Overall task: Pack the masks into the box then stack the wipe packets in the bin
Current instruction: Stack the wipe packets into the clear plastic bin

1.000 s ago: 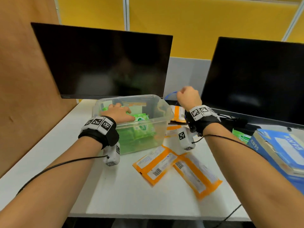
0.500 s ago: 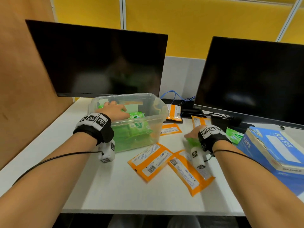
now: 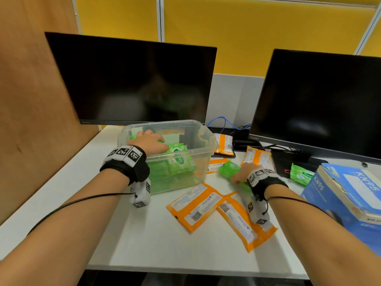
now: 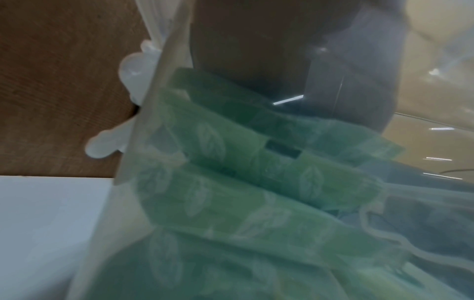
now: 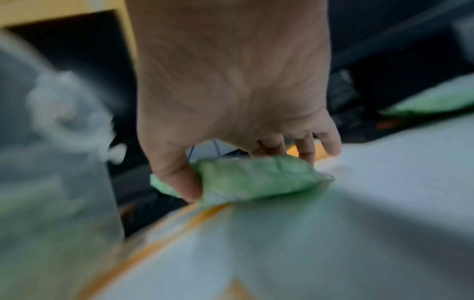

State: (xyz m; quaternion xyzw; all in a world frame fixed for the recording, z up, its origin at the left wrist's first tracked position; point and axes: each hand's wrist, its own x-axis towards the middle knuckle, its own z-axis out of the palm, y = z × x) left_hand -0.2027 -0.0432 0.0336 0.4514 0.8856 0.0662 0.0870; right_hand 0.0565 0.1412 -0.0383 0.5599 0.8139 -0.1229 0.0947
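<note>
A clear plastic bin stands at the table's middle with green wipe packets stacked inside. My left hand lies on top of that stack, fingers forward; the left wrist view shows only the packets through the bin wall. To the right of the bin, my right hand grips a green wipe packet low over the table. In the right wrist view, thumb and fingers pinch this packet. Several orange mask packets lie on the table. The blue KN95 box sits at the right edge.
Another green wipe packet lies on a dark pad in front of the right monitor. A second monitor stands behind the bin. Cables run between the monitors. A wooden partition closes the left side.
My right hand came down from behind the bin to the table right of it and took hold of a green wipe packet. The left hand stayed on the stack in the bin.
</note>
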